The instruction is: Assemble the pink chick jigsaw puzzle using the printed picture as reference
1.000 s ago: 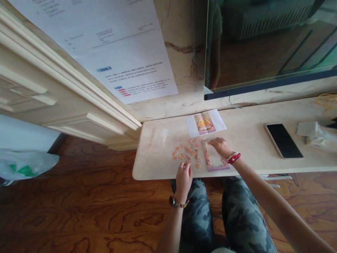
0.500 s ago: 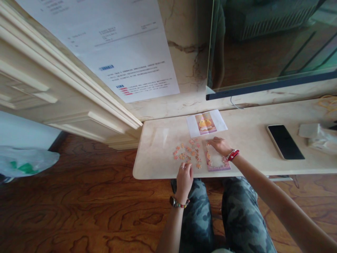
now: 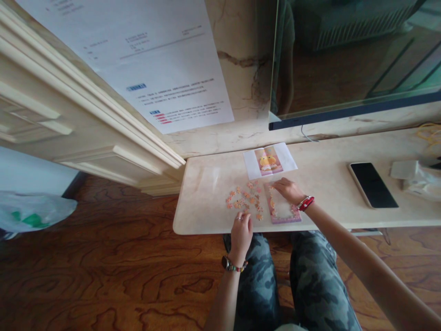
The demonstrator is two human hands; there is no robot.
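My right hand (image 3: 288,190) reaches over the top of a partly assembled jigsaw puzzle (image 3: 285,220). Its fingertips are pressed together at the puzzle's upper left corner; anything between them is hidden. Pink and purple pieces run along the puzzle's left side and bottom, around a pale middle. Several loose puzzle pieces (image 3: 246,195) lie scattered to the left. Closest to them, at the table's front edge, is my left hand (image 3: 241,231), fingers curled together; whether it holds a piece cannot be seen. Behind the puzzle rests a paper with a printed picture (image 3: 270,161) of yellow figures.
The pale table (image 3: 203,197) has a rounded left corner. A phone (image 3: 373,185) and a clear plastic wrapper (image 3: 422,184) lie to the right. Above hangs a dark screen (image 3: 344,69); beside it, a printed sheet (image 3: 165,59) is on the wall.
My right hand shifts only very slightly at the puzzle's upper left corner. My left hand stays in place, and the loose pieces look the same. The view tilts a little.
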